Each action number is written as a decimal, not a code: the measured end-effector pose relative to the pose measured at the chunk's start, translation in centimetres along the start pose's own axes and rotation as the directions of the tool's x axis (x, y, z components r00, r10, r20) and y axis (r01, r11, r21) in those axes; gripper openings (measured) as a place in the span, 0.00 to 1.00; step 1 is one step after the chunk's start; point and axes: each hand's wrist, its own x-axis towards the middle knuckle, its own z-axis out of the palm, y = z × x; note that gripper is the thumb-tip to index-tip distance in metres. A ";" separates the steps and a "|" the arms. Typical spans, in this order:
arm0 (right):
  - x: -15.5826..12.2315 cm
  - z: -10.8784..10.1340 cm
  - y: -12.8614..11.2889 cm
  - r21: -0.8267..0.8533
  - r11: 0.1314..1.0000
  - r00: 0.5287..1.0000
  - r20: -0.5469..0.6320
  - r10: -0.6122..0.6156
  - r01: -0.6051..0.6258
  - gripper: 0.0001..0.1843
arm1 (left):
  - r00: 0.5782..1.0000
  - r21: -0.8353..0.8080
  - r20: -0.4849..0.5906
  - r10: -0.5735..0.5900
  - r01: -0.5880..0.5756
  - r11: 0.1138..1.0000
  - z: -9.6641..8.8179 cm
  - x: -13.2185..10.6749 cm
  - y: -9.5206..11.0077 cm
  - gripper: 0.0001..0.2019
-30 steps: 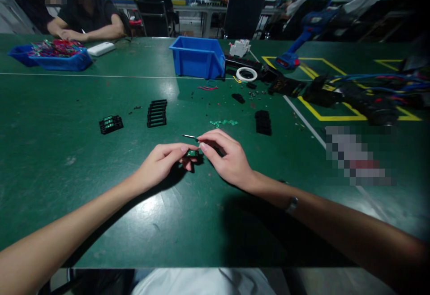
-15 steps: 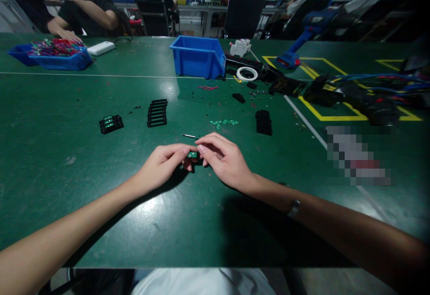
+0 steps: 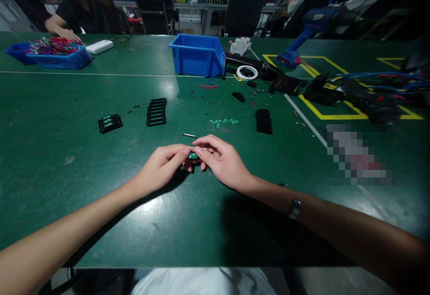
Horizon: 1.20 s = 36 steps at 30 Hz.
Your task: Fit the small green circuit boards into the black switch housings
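Between my fingertips sits a small green circuit board, partly covered, with a dark edge around it. My left hand pinches its left side with thumb and fingers. On the other side my right hand has its thumb pressed against the board's right end, fingers curled behind. Just beyond the hands lies a thin metal screwdriver shaft, its rear end hidden by the right hand. Farther out are loose green boards, black slotted frames, black pieces and black holders with green boards.
A blue bin stands at the back, beside a white ring and black arm-like parts. A blue cordless drill stands at right. Wires fill blue trays at left, where a person's hand rests.
My right fingers have shifted slightly left and closed in over the board, covering more of its right end. The left hand stays nearly in place.
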 end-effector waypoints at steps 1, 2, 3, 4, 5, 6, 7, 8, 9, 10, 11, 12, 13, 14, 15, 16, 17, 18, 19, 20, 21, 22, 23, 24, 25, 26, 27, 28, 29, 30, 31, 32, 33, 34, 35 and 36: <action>0.0 0.0 0.0 0.004 1.000 1.000 0.003 -0.003 0.003 0.10 | 1.000 -0.001 -0.003 -0.001 0.001 1.000 0.0 0.0 0.0 0.18; 0.0 0.0 0.0 0.008 1.000 1.000 0.006 -0.008 0.008 0.10 | 1.000 -0.002 -0.006 -0.002 0.002 1.000 0.1 0.0 0.0 0.18; 0.0 0.0 0.1 0.012 1.000 1.000 0.009 -0.013 0.012 0.10 | 1.000 -0.003 -0.010 -0.004 0.004 1.000 0.1 -0.1 0.0 0.18; -0.1 0.0 0.1 0.015 1.000 1.000 0.012 -0.017 0.017 0.10 | 1.000 -0.003 -0.012 -0.006 0.006 1.000 0.1 -0.1 0.0 0.18; -0.1 0.0 0.2 0.016 1.000 1.000 0.016 -0.023 0.023 0.10 | 1.000 -0.004 -0.015 -0.008 0.008 1.000 0.1 -0.1 0.0 0.18; -0.1 0.0 0.2 0.016 0.999 0.999 0.020 -0.032 0.032 0.09 | 1.000 -0.006 -0.017 -0.010 0.010 1.000 0.1 -0.1 0.0 0.18; -0.1 0.0 0.3 0.014 0.999 0.999 0.025 -0.044 0.044 0.09 | 1.000 -0.007 -0.019 -0.012 0.012 1.000 0.1 -0.1 0.0 0.18; -0.1 0.0 0.3 0.012 0.998 0.998 0.029 -0.059 0.058 0.09 | 1.000 -0.008 -0.020 -0.014 0.014 1.000 0.1 -0.1 0.0 0.18; -0.1 0.0 0.3 0.009 0.997 0.997 0.031 -0.074 0.074 0.09 | 1.000 -0.007 -0.022 -0.015 0.015 1.000 0.1 -0.1 0.0 0.18; -0.1 0.0 0.4 0.004 0.996 0.996 0.033 -0.088 0.087 0.08 | 1.000 -0.006 -0.026 -0.015 0.015 1.000 0.1 -0.1 0.0 0.18; -0.1 0.0 0.4 0.000 0.995 0.995 0.034 -0.097 0.097 0.08 | 1.000 -0.004 -0.029 -0.013 0.013 1.000 0.1 -0.1 0.0 0.18; -0.1 0.0 0.5 -0.004 0.995 0.994 0.034 -0.103 0.103 0.08 | 0.999 -0.001 -0.031 -0.010 0.010 1.000 0.1 -0.1 0.0 0.18; -0.1 0.0 0.5 -0.011 0.994 0.994 0.033 -0.105 0.105 0.08 | 0.999 0.002 -0.032 -0.006 0.006 1.000 0.2 -0.1 0.0 0.18; -0.1 0.0 0.6 -0.018 0.994 0.994 0.032 -0.106 0.107 0.08 | 0.999 0.004 -0.034 -0.003 0.003 1.000 0.2 0.0 0.0 0.18; -0.1 0.0 0.6 -0.025 0.994 0.994 0.029 -0.107 0.108 0.08 | 0.999 0.007 -0.037 0.001 -0.001 1.000 0.3 0.0 0.0 0.18; -0.1 0.0 0.7 -0.029 0.994 0.994 0.026 -0.109 0.110 0.08 | 0.999 0.009 -0.039 0.003 -0.003 1.000 0.3 0.0 0.1 0.18; -0.1 0.0 0.7 -0.032 0.993 0.994 0.024 -0.111 0.112 0.08 | 0.999 0.012 -0.043 0.006 -0.005 1.000 0.3 0.0 0.1 0.19; -0.1 0.0 0.8 -0.034 0.993 0.993 0.022 -0.115 0.115 0.08 | 0.999 0.015 -0.045 0.008 -0.007 1.000 0.3 0.0 0.1 0.19; -0.1 0.0 0.8 -0.033 0.992 0.993 0.022 -0.119 0.119 0.08 | 0.999 0.019 -0.046 0.009 -0.009 1.000 0.4 0.0 0.1 0.19; -0.1 0.0 0.9 -0.032 0.992 0.992 0.024 -0.123 0.124 0.08 | 0.999 0.021 -0.046 0.010 -0.009 1.000 0.4 -0.1 0.1 0.19; -0.1 0.0 0.9 -0.032 0.991 0.992 0.027 -0.127 0.128 0.08 | 0.999 0.022 -0.045 0.008 -0.007 1.000 0.4 -0.1 0.1 0.19; -0.1 0.0 0.9 -0.033 0.991 0.991 0.029 -0.130 0.131 0.08 | 0.999 0.022 -0.044 0.006 -0.005 1.000 0.4 -0.1 0.1 0.18; -0.1 0.0 1.0 -0.034 0.990 0.991 0.031 -0.133 0.134 0.08 | 0.999 0.020 -0.044 0.004 -0.003 1.000 0.4 -0.1 0.1 0.18; -0.1 0.0 1.0 -0.034 0.990 0.990 0.031 -0.136 0.137 0.08 | 0.999 0.017 -0.043 0.001 -0.001 1.000 0.4 -0.1 0.1 0.18; -0.1 -0.1 1.0 -0.034 0.990 0.990 0.032 -0.137 0.138 0.08 | 0.999 0.014 -0.043 0.000 0.001 1.000 0.4 -0.2 0.1 0.18; -0.1 -0.1 1.0 -0.036 0.989 0.990 0.032 -0.139 0.140 0.08 | 0.999 0.012 -0.041 0.000 0.001 1.000 0.4 -0.2 0.1 0.18; -0.1 -0.1 1.0 -0.038 0.989 0.990 0.032 -0.140 0.141 0.08 | 0.999 0.011 -0.040 0.000 0.001 1.000 0.4 -0.2 0.1 0.18; -0.1 -0.1 1.0 -0.042 0.989 0.990 0.034 -0.139 0.140 0.08 | 0.999 0.012 -0.040 0.000 0.001 1.000 0.4 -0.2 0.1 0.18; -0.1 -0.1 1.0 -0.045 0.989 0.990 0.035 -0.137 0.139 0.08 | 0.999 0.017 -0.041 0.001 0.000 1.000 0.4 -0.2 0.1 0.18; -0.1 0.0 1.0 -0.048 0.989 0.990 0.032 -0.136 0.137 0.08 | 0.999 0.028 -0.045 0.004 -0.002 1.000 0.4 -0.2 0.1 0.18; -0.2 0.0 1.0 -0.049 0.990 0.991 0.024 -0.133 0.134 0.09 | 0.999 0.045 -0.053 0.010 -0.008 0.999 0.5 -0.2 0.2 0.18; -0.2 0.1 1.0 -0.050 0.990 0.991 0.014 -0.131 0.132 0.09 | 0.998 0.066 -0.066 0.022 -0.018 0.998 0.5 -0.2 0.3 0.18; -0.3 0.1 1.0 -0.051 0.990 0.992 0.005 -0.129 0.130 0.09 | 0.996 0.088 -0.079 0.039 -0.032 0.996 0.6 -0.2 0.4 0.18; -0.3 0.2 1.0 -0.056 0.990 0.992 -0.001 -0.130 0.130 0.09 | 0.994 0.109 -0.091 0.059 -0.049 0.993 0.7 -0.2 0.6 0.18; -0.4 0.3 1.0 -0.067 0.989 0.991 -0.002 -0.132 0.132 0.10 | 0.992 0.126 -0.102 0.080 -0.067 0.990 0.8 -0.3 0.8 0.18; -0.6 0.3 0.9 -0.086 0.987 0.991 0.002 -0.135 0.135 0.10 | 0.989 0.140 -0.110 0.099 -0.084 0.987 0.9 -0.3 0.9 0.17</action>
